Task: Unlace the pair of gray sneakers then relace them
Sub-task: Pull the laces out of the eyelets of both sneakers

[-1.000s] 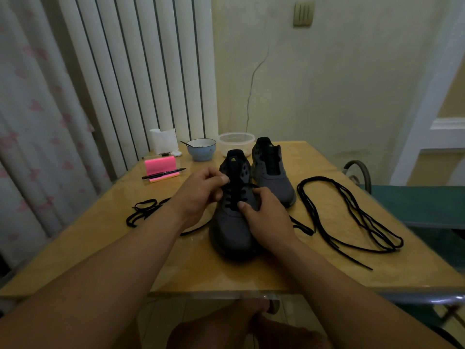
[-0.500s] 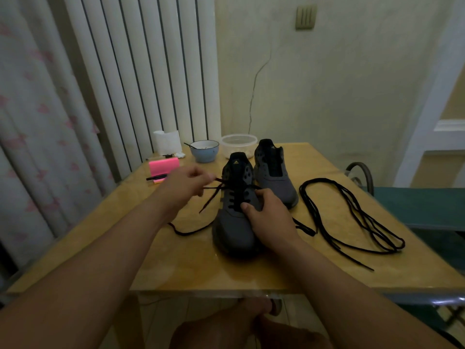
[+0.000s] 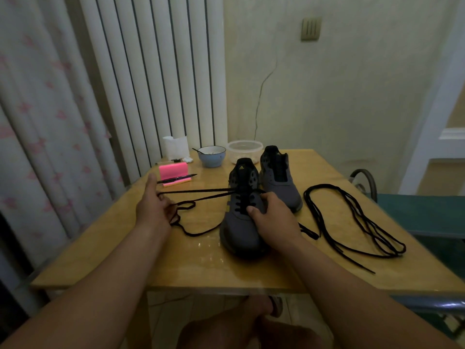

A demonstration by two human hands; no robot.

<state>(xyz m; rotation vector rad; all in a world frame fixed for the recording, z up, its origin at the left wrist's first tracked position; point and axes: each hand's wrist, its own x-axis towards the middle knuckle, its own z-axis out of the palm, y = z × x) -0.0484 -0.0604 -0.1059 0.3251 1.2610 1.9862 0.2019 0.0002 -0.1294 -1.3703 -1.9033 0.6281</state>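
- Near gray knit low-top sneaker (image 3: pixel 239 230): table centre, toe at 6 o'clock.
- Right hand (image 3: pixel 275 219): curled over sneaker's side, thumb pressing laced throat.
- Left hand (image 3: pixel 152 210): 9 o'clock of shoe, closed round thin black woven lace (image 3: pixel 196 191), index finger straight. Two strands run taut to upper eyelets.
- Step, judged: drawing lace out. Pull level, pin shoe, free one crossing per pull.
- Second gray sneaker (image 3: pixel 276 182): 1 o'clock, seemingly laceless.
- Loose black lace (image 3: pixel 352 222): 3 o'clock, limp coils.
- Glossy tan tabletop (image 3: pixel 201 268): looks slick.

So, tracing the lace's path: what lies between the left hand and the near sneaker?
Head view: two taut strands of lace run from the left hand to the near sneaker, above the table.
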